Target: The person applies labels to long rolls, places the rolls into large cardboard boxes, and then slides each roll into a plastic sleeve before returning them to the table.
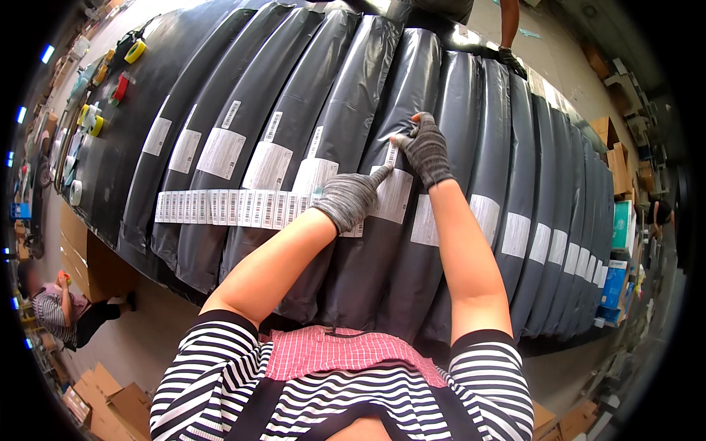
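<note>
On one sticker, parted right fingers apparently press.

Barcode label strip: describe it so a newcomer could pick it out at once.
On the black table lies a row of long, grey plastic-wrapped packages. Left of the left hand, a white strip of small barcode labels runs crosswise over several of them and under the left forearm. Each larger white label nearby stays on one package; this strip alone spans several.

the left hand is covering part of the barcode strip; the upper edge is cutting off a co-worker; print on the white labels is appearing too small to read.
</note>
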The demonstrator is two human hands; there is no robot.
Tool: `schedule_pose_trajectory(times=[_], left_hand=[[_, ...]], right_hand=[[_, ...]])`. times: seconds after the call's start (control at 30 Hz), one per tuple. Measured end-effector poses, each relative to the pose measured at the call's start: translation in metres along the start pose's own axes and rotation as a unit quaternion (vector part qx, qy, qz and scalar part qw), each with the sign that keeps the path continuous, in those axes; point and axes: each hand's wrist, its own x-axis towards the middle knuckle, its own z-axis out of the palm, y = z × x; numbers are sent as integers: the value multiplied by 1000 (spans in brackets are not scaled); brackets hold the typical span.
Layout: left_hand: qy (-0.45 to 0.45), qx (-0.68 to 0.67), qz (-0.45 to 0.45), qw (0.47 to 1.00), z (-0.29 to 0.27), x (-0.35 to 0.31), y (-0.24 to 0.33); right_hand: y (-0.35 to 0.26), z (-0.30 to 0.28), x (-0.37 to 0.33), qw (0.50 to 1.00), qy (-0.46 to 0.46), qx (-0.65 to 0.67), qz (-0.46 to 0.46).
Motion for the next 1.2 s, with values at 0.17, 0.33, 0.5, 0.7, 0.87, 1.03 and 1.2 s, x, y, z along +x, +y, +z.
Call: schedule_pose_trajectory(times=[0.17,0.33,0.5,0.7,0.87,1.03,1.2], left_hand=[[268,-223,110,931,13,-4,-15],[313,-393,118,857,-4,-34,12],[78,-477,49,874,-15,-40,45],[128,-315,79,937,8,-38,76],[207,-127,29,970,24,-34,102],[232,-54,-8,971,49,-4,82],[130,0,89,987,71,4,87]], right_hand=[[-2,-13,-6,968,16,235,91],[-35,-70,-120,856,-335,389,65],[-20,-97,-157,913,-213,345,52],[16,-107,-177,933,-132,334,-14],[40,-104,-177,952,-118,282,25],[54,-111,-151,984,-65,162,40],[72,-101,-108,959,-61,277,22]])
